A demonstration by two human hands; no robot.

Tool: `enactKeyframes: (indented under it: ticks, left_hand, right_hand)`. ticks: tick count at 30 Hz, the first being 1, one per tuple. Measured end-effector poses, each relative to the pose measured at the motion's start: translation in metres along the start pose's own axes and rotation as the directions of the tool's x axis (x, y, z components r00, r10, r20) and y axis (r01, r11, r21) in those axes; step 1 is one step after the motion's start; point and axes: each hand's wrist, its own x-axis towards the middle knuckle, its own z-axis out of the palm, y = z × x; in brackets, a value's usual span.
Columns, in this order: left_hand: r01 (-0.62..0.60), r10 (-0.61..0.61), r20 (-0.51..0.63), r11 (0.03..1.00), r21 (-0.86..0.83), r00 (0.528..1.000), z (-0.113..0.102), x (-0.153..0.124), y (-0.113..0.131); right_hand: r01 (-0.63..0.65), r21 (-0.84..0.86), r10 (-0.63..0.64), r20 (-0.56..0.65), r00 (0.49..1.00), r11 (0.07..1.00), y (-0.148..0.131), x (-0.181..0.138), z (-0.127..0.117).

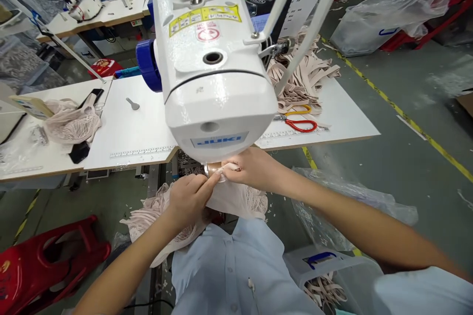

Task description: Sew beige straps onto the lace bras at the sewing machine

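A white sewing machine (221, 83) fills the middle of the head view. Just under its head, both my hands are at a pale pink lace garment (236, 199) that hangs over my lap. My left hand (192, 194) presses its fingers on the fabric edge. My right hand (247, 170) pinches a folded bit of the same fabric, close to my left fingertips. The machine's head hides the needle, and the arm's metal end shows beside my fingers. More lace pieces (155, 209) lie bunched to the left of my left hand.
On the table (351, 125) at right lie beige straps (295, 74) and red-and-yellow-handled scissors (301, 124). A small grey metal tool (132, 104) and a lace bundle (76, 120) are at left. A red stool (48, 266) stands lower left, and a clear bin (354, 275) with straps lower right.
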Motion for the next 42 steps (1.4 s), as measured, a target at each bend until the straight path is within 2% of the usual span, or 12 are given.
enactKeyframes:
  ticks: [4, 7, 10, 12, 14, 16, 20, 23, 27, 30, 34, 42]
  left_hand:
    - [-0.089, 0.082, 0.086, 0.993, 0.076, 0.993, -0.001, 0.0, -0.008]
    - [-0.034, 0.015, 0.165, 0.993, 0.109, 0.986, -0.007, 0.008, -0.001]
    - [0.047, -0.069, 0.257, 0.995, 0.089, 0.964, -0.014, 0.016, 0.01]
    - [0.081, -0.092, 0.279, 0.995, 0.053, 0.956, -0.016, 0.017, 0.01]
    - [0.04, -0.039, 0.271, 0.999, 0.005, 0.962, -0.016, 0.016, 0.0]
    - [-0.095, 0.099, 0.246, 0.995, -0.028, 0.964, -0.013, 0.013, -0.016]
    - [-0.305, 0.302, 0.229, 0.952, -0.024, 0.925, -0.007, 0.013, -0.041]
    - [-0.254, 0.25, 0.234, 0.967, -0.013, 0.939, -0.006, 0.018, -0.037]
    - [-0.126, 0.107, 0.275, 0.991, 0.053, 0.955, -0.011, 0.021, -0.013]
    - [-0.064, 0.031, 0.298, 0.993, 0.099, 0.954, -0.015, 0.02, 0.004]
    - [0.009, -0.044, 0.291, 0.992, 0.123, 0.956, -0.015, 0.02, 0.017]
    - [0.132, -0.163, 0.192, 0.977, 0.164, 0.968, -0.009, 0.028, 0.028]
  right_hand:
    - [0.027, -0.088, -0.029, -0.022, 0.999, 0.996, 0.001, -0.004, 0.002]
    - [0.07, -0.108, -0.09, -0.191, 0.977, 0.992, 0.008, -0.014, 0.016]
    - [0.081, -0.178, -0.156, -0.466, 0.871, 0.981, 0.015, -0.026, 0.041]
    - [0.083, -0.212, -0.193, -0.578, 0.793, 0.974, 0.017, -0.031, 0.057]
    - [0.079, -0.225, -0.208, -0.641, 0.739, 0.971, 0.017, -0.034, 0.067]
    - [0.061, -0.225, -0.2, -0.672, 0.713, 0.972, 0.014, -0.033, 0.069]
    - [0.07, -0.151, -0.15, -0.63, 0.762, 0.986, 0.016, -0.031, 0.07]
    - [0.103, 0.143, -0.007, -0.552, 0.834, 0.984, 0.024, -0.035, 0.085]
    - [0.112, 0.513, 0.178, -0.483, 0.857, 0.851, 0.031, -0.041, 0.105]
    - [0.069, 0.451, 0.152, -0.436, 0.887, 0.89, 0.029, -0.04, 0.098]
    - [0.068, 0.326, 0.103, -0.478, 0.872, 0.943, 0.029, -0.032, 0.076]
    - [0.118, 0.382, 0.052, -0.407, 0.912, 0.917, 0.04, -0.009, 0.053]
